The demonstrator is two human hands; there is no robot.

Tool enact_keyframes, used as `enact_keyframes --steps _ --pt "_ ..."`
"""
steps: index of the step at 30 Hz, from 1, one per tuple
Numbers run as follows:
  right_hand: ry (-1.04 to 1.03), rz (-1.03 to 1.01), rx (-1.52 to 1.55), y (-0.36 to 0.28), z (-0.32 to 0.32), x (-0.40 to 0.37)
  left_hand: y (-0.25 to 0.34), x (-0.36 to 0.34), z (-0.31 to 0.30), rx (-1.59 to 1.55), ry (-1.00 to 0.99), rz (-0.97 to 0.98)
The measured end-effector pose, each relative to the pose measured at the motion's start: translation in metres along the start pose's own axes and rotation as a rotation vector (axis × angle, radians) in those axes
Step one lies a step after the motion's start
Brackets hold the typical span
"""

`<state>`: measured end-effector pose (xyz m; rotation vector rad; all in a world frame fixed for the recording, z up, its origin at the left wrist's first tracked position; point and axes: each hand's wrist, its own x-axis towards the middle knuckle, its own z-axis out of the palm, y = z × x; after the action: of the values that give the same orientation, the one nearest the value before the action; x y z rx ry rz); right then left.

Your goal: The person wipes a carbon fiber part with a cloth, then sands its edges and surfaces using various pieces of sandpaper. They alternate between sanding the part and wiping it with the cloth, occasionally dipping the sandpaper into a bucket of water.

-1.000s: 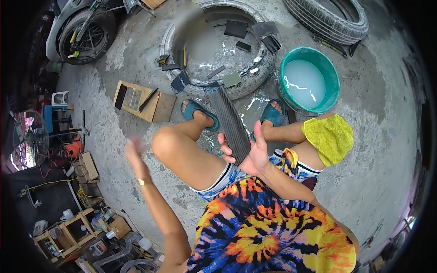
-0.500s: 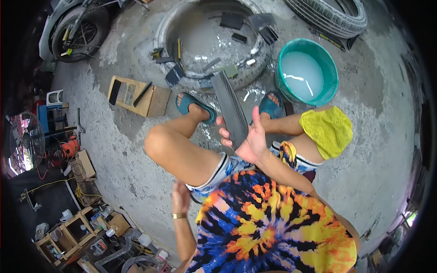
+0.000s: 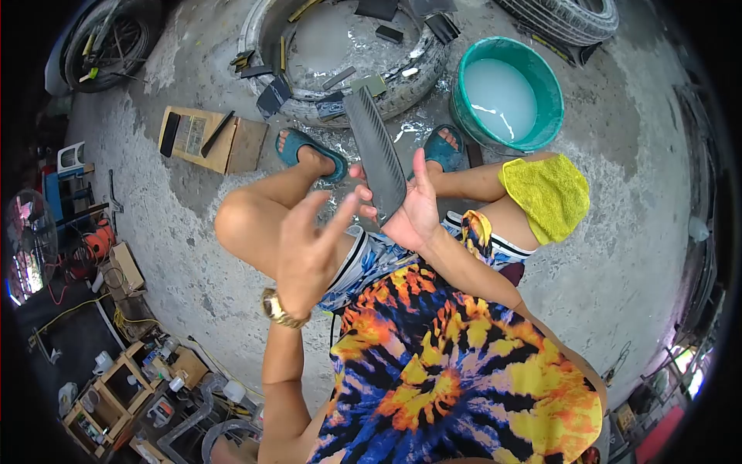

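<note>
A long, slightly curved dark panel with a carbon-fibre weave rests in my right hand. My palm faces up under its lower end, with the fingers curled round its left edge and the thumb raised on the right. My left hand, with a gold watch at the wrist, is raised just left of the panel. Its fingers are spread and somewhat blurred, and nothing shows in them. Past the panel's far end lies an old tyre holding cloudy water, with several dark sanding pieces on its rim.
A green bucket of milky water stands front right. To the left is a wooden block with dark strips on it. A yellow cloth covers my right knee. Another tyre lies far right; shelves with clutter stand lower left.
My left hand has risen from beside my hip to next to the panel, fingers spreading. The panel stays in my right hand. The whole view has shifted slightly.
</note>
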<state>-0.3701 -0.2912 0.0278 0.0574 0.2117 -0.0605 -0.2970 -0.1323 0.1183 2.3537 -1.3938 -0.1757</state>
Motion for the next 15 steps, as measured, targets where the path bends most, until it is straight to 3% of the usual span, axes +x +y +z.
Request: enact_keyframes --steps 6,15 --pt "0.07 -0.037 -0.108 0.002 -0.002 -0.004 0.006 0.025 0.026 0.169 -0.083 0.115" --pt "0.06 0.019 -0.089 0.015 -0.005 -0.008 -0.012 0.048 0.027 0.362 -0.012 0.016"
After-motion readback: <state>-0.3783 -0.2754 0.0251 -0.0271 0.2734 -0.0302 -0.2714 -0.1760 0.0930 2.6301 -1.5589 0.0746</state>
